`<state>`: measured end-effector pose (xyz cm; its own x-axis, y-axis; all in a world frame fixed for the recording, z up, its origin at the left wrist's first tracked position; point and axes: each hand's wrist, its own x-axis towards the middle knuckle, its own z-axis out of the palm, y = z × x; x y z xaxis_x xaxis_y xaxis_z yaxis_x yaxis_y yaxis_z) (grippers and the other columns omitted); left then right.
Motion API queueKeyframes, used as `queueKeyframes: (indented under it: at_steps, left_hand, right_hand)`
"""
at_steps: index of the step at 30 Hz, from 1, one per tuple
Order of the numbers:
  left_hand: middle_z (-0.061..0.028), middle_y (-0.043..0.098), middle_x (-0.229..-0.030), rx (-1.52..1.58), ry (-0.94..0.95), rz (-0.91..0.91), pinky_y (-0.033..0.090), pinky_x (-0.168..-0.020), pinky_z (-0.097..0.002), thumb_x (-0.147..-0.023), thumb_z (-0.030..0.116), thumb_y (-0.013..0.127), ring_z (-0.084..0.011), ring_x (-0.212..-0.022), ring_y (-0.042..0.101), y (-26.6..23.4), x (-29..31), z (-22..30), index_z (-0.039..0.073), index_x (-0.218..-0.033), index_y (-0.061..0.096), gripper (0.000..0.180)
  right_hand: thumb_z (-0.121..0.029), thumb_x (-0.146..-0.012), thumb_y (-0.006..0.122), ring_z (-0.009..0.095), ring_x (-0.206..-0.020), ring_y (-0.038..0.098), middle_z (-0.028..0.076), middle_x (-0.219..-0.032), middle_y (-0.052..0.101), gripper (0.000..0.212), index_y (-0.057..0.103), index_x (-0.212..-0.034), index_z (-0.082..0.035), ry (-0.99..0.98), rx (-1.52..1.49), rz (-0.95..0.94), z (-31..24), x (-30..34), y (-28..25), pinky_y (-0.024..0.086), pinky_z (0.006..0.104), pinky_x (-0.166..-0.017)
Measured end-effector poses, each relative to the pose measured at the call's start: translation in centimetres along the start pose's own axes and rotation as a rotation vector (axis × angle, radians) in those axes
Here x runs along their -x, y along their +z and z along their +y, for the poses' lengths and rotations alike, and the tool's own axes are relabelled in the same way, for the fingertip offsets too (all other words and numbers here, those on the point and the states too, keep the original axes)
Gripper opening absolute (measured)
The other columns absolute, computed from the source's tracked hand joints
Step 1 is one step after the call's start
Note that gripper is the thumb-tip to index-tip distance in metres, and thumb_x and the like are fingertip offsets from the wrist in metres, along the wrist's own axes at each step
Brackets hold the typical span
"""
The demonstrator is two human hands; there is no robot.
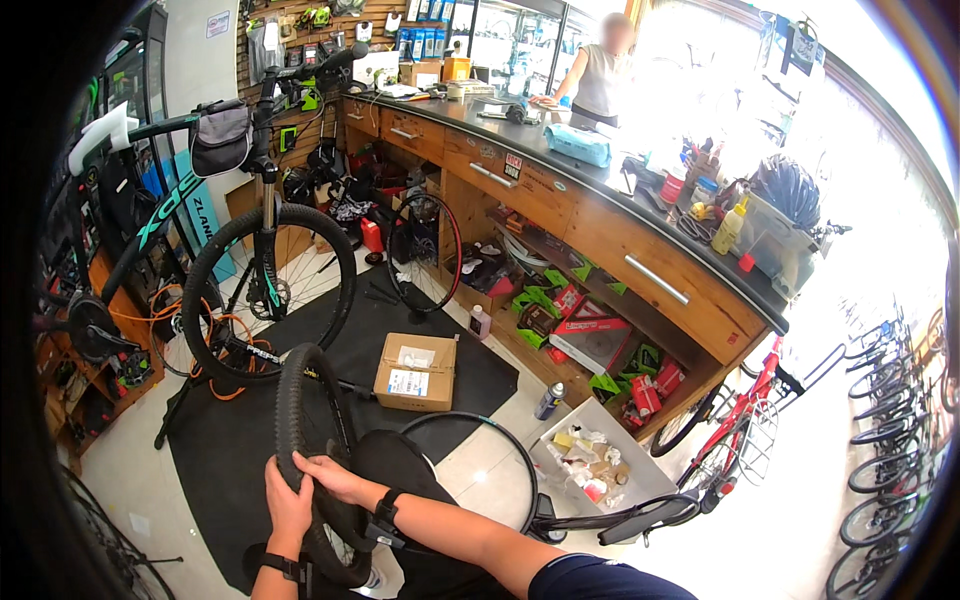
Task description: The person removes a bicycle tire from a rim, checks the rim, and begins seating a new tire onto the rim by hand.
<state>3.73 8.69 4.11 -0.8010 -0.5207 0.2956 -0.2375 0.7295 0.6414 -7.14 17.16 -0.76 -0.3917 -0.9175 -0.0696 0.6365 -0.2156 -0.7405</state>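
Note:
A bicycle wheel with a knobby black tyre (290, 405) stands upright in front of me, its lower part close to my body. My left hand (288, 502) is wrapped round the near side of the tyre. Beside it, my right hand (335, 480) grips the same tyre from the right, thumb lying over the tread. The two hands almost touch. Dark bands circle both wrists. Some fingers are hidden behind the tyre, and my arms cover part of the wheel's lower right side.
Beyond the wheel, a mountain bike (270, 290) stands at the left, and a cardboard box (417, 372) lies on the black mat (230, 470). To the right are a thin loose tyre (500, 430), a spray can (549, 401), a litter bin (655, 466) and a long workbench (600, 225), with a person (603, 80) behind it.

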Motion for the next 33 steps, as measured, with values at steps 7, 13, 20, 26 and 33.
queueKeyframes:
  at_steps: [7, 13, 20, 26, 33]
  left_hand:
    - [-0.0294, 0.051, -0.125, -0.013, -0.012, 0.012, 0.042, -0.098, -0.0456, -0.084, 0.019, 0.067, -0.0449, -0.115, 0.052, -0.9, 0.5, -0.4, -0.007, -0.133, 0.039, 0.063]
    - [-0.0295, 0.051, -0.125, 0.013, 0.005, 0.02, 0.042, -0.098, -0.0458, -0.084, 0.018, 0.067, -0.0454, -0.115, 0.051, -0.8, 0.7, -0.8, -0.007, -0.133, 0.039, 0.062]
    - [-0.0303, 0.048, -0.13, -0.008, 0.016, 0.0, 0.04, -0.102, -0.0454, -0.086, 0.021, 0.067, -0.0446, -0.12, 0.049, -0.3, 0.9, -0.5, -0.008, -0.137, 0.036, 0.066]
    - [-0.0299, 0.047, -0.13, 0.019, 0.046, -0.009, 0.041, -0.101, -0.0463, -0.083, 0.021, 0.07, -0.0455, -0.118, 0.049, 0.9, 1.3, 0.4, -0.008, -0.134, 0.037, 0.068]
    - [-0.0293, 0.048, -0.128, 0.035, 0.053, -0.028, 0.042, -0.099, -0.0459, -0.082, 0.022, 0.07, -0.045, -0.117, 0.05, 1.4, 1.5, 1.0, -0.009, -0.134, 0.037, 0.068]
  right_hand:
    - [-0.056, -0.094, 0.057, 0.013, -0.101, 0.055, 0.005, -0.11, 0.063, 0.061, 0.061, -0.113, 0.001, 0.081, 0.085, -0.013, 0.3, -0.3, 0.6, 0.044, 0.029, -0.091]
    - [-0.057, -0.094, 0.056, 0.016, -0.107, 0.054, 0.008, -0.115, 0.061, 0.065, 0.06, -0.116, 0.004, 0.085, 0.166, 0.016, 0.2, -0.1, 0.5, 0.042, 0.0302, -0.094]
    - [-0.055, -0.097, 0.053, 0.02, -0.109, 0.055, 0.011, -0.119, 0.061, 0.065, 0.058, -0.123, 0.005, 0.101, 0.027, -0.043, 0.7, -0.2, -0.4, 0.043, 0.0328, -0.096]
    - [-0.054, -0.098, 0.05, 0.016, -0.114, 0.054, 0.004, -0.124, 0.062, 0.058, 0.06, -0.125, -0.003, 0.113, -0.086, -0.085, 1.6, 0.7, -2.4, 0.04, 0.0323, -0.101]
    - [-0.053, -0.098, 0.051, 0.016, -0.119, 0.051, 0.005, -0.127, 0.06, 0.058, 0.058, -0.128, -0.005, 0.157, -0.103, -0.068, 1.0, 1.8, -3.1, 0.037, 0.033, -0.106]
